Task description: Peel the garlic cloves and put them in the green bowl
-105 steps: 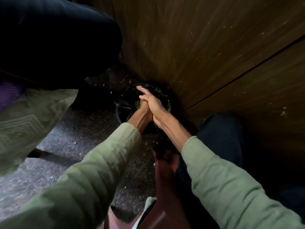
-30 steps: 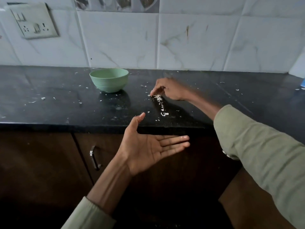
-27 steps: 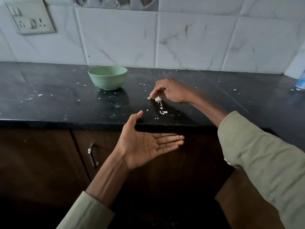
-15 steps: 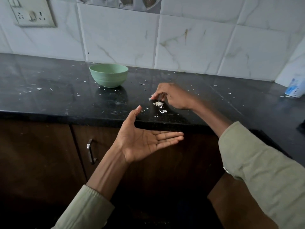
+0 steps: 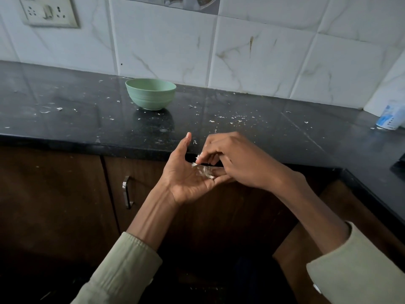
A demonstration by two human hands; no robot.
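The green bowl (image 5: 150, 93) stands on the black counter (image 5: 87, 119) near the tiled wall; its inside is hidden from this angle. My left hand (image 5: 186, 172) is held palm up just below the counter's front edge, fingers straight, with a small heap of white garlic skins (image 5: 203, 170) lying on it. My right hand (image 5: 232, 159) hovers over that palm with its fingers curled, pinching a few of the skins at the fingertips. No whole garlic clove is visible.
Small white skin flakes (image 5: 232, 119) are scattered over the counter. A white and blue cup (image 5: 392, 117) stands at the far right by the wall. A cabinet door with a metal handle (image 5: 126, 191) is below the counter; a socket plate (image 5: 49, 10) is on the tiles.
My right hand swept the skins off the counter edge into my left palm and now sits over it. Earlier I was bent over a bin on the floor.
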